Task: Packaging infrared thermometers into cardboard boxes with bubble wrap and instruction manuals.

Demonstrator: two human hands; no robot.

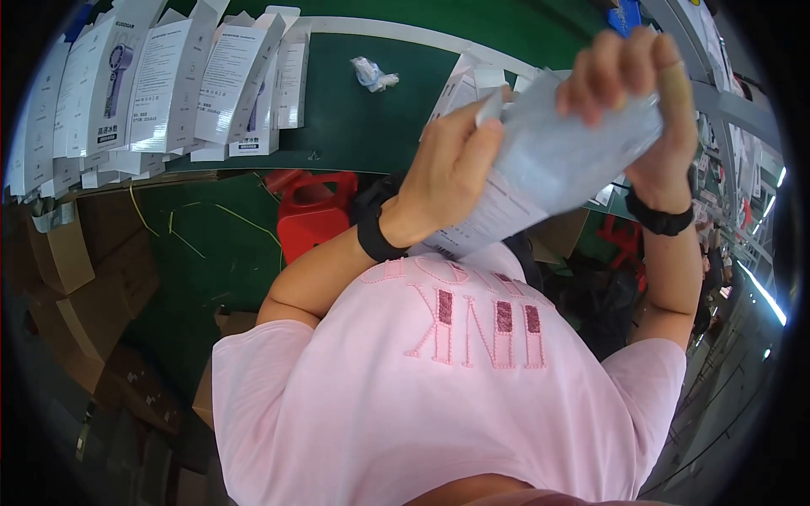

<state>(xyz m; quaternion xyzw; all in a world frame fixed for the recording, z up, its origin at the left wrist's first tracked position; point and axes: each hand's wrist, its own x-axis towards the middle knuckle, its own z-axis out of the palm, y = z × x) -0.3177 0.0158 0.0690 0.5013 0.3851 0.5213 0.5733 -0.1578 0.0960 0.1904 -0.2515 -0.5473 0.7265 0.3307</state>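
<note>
Though blurry, fingers [606, 72] over bag [557, 156].

Plastic bag [578, 160]: cloudy, see-through, milky white going bluish, pale shine along the creases.
Held carton [489, 212]: white, fine grey print, dark striped code near the low end.
Carton row [164, 80]: glossy white, grey lines of text; one panel shows a purple fan picture [118, 78].
Shirt [439, 405]: pale pink; lettering outlined in deeper pink, a few blocks filled dark maroon.
Wristbands [377, 238]: plain black, both.
Tabletop [337, 118]: deep green, whitish strip at the far edge.
Crumpled scrap [374, 74]: white, touched with light blue.
Stool [308, 215]: bright red.
Floor straps [240, 218]: yellow-green against green floor [211, 240].
Stacked boxes [72, 244]: plain brown.
</note>
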